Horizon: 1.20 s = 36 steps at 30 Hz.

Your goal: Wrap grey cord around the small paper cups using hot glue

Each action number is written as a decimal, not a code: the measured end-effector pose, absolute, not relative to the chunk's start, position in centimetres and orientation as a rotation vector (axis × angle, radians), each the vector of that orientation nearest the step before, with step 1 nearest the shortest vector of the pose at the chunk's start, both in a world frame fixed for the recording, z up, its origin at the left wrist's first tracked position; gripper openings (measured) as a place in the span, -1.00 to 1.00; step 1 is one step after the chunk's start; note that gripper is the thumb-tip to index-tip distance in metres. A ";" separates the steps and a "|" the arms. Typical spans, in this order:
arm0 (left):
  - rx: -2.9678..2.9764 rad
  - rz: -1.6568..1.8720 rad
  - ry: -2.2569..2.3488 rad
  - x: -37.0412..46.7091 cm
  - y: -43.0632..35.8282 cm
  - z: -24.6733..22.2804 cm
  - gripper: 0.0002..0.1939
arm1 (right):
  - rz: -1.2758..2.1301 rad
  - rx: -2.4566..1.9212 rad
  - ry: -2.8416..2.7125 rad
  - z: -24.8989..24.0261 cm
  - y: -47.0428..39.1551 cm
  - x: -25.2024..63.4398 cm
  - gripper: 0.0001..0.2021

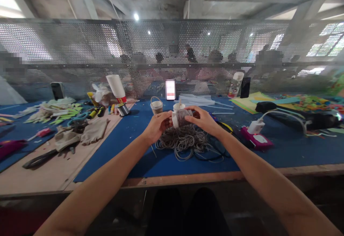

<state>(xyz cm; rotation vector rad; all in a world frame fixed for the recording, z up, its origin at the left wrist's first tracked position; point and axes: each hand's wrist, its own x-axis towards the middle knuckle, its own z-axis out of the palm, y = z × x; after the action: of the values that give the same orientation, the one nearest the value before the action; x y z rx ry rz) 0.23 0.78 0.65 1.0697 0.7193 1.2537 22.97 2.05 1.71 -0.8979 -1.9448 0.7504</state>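
A white paper cup (180,119) wound with grey cord lies on its side between my hands. My right hand (202,120) is closed around its cord-wrapped wall from the right. At the pale end, my left hand (160,123) has its fingers bent together against the cup; the fingertips are partly hidden. Beneath them a loose heap of grey cord (185,142) spreads over the blue mat (118,157). Just behind stand a cord-wrapped cup with a looped handle (156,106) and a second white cup (178,106), partly covered by my hands.
On the left are stacked paper cups (116,85), work gloves (94,131), a black-handled tool (40,159) and pliers (92,113). A lit phone (170,89) stands behind. A magenta power strip (256,139) with a white plug lies right, near a black glue gun (319,119). Perforated mesh (172,42) borders the back.
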 end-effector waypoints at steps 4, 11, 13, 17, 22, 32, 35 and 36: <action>1.104 1.241 0.769 0.2 0.7 0.7 -0.77 | 0.724 -0.871 -1.962 1.7 1.9 22.9 -0.56; 1.141 1.313 0.746 0.2 0.9 0.5 -0.79 | 0.350 -0.714 -1.928 1.7 1.9 22.6 -0.75; 1.166 1.310 0.750 0.2 0.9 0.4 -0.78 | 0.280 -0.705 -1.897 1.7 1.9 22.6 -0.86; 1.213 1.318 0.735 0.2 0.8 0.5 -0.77 | 0.230 -0.769 -1.875 1.8 1.8 22.7 -0.94; 1.152 1.412 0.757 0.1 0.9 0.7 -0.77 | 0.177 -0.833 -1.891 2.1 1.4 22.7 -0.95; 1.109 1.536 0.772 -0.3 1.6 0.6 -0.68 | 0.086 -1.092 -1.834 1.6 3.3 24.4 -0.83; 1.084 1.567 0.792 -0.2 1.7 0.6 -0.68 | -0.054 -1.338 -1.748 1.4 4.4 26.1 -0.82; 1.073 1.580 0.803 -0.2 1.7 0.6 -0.69 | -0.092 -1.435 -1.740 1.2 4.7 26.7 -0.81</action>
<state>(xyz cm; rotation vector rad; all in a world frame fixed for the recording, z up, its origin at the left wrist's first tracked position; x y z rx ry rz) -0.23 1.74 0.63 1.0733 0.8026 1.5799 26.66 4.72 1.25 -1.4354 -1.7400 -0.0917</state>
